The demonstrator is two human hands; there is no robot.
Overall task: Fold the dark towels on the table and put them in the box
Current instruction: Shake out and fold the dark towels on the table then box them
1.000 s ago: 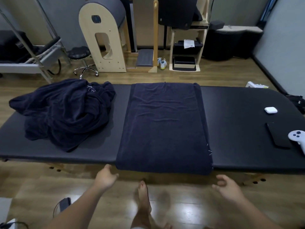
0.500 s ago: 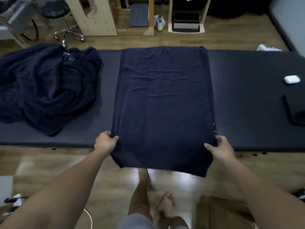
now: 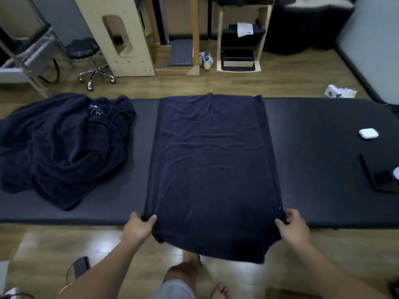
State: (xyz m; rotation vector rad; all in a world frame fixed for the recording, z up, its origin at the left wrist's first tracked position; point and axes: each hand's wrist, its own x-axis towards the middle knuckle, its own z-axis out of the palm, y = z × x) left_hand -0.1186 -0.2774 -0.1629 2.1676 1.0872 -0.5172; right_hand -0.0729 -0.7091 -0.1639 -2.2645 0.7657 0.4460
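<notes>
Towel (image 3: pixel 211 169) near edge pinched by left hand (image 3: pixel 138 228) and right hand (image 3: pixel 292 228), fingertips hidden beneath

Spread dark towel (image 3: pixel 212 169) flat across table (image 3: pixel 319 152), near edge overhanging, side edges pinched by left hand (image 3: pixel 138 228) and right hand (image 3: pixel 293 228). Crumpled towel pile (image 3: pixel 60 145) well left of left-hand grip.

Flat towel (image 3: pixel 212 169): dark navy terry cloth, matt, slightly wrinkled. Heap of towels (image 3: pixel 62 147) at left: same cloth. Bench (image 3: pixel 323 152): black padded vinyl-like top, smooth w/ low sheen. Floor (image 3: pixel 302 255): wood planks, glossy. Small case (image 3: pixel 368 133), far right: white plastic, smooth.
</notes>
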